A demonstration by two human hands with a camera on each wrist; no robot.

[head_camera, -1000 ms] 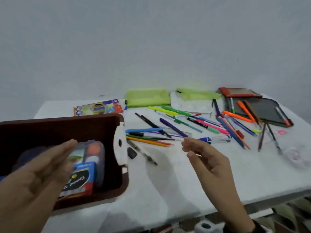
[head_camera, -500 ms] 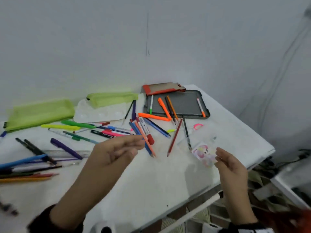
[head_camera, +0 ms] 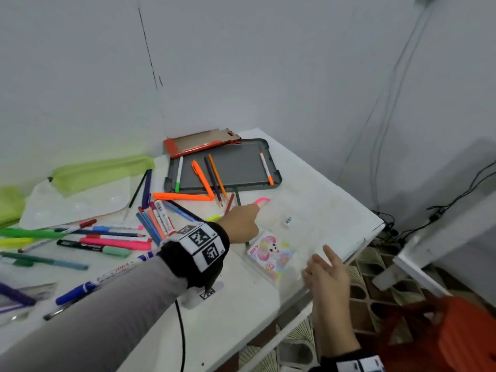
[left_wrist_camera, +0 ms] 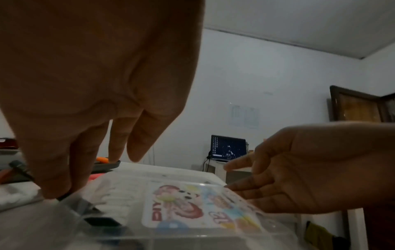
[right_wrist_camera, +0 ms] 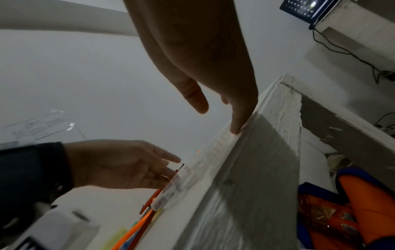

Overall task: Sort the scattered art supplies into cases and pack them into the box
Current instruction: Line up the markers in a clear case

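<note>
Pens (head_camera: 112,237) lie scattered on the left of the table (head_camera: 214,331). The left hand (head_camera: 239,222) reaches over them, fingers straight, tips down on the left edge of the clear case (head_camera: 284,237) (whether they pinch it I cannot tell). The case lies flat near the table's right corner, its long axis running away from the person. The right hand (head_camera: 326,272) is beside its near right edge, fingers loosely spread, holding nothing.

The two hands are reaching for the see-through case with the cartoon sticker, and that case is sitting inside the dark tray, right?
Not quite. The clear case lies on the white table, in front of the dark tray, not inside it. The head view shows this. Both the left hand and right hand do reach for it.
</note>
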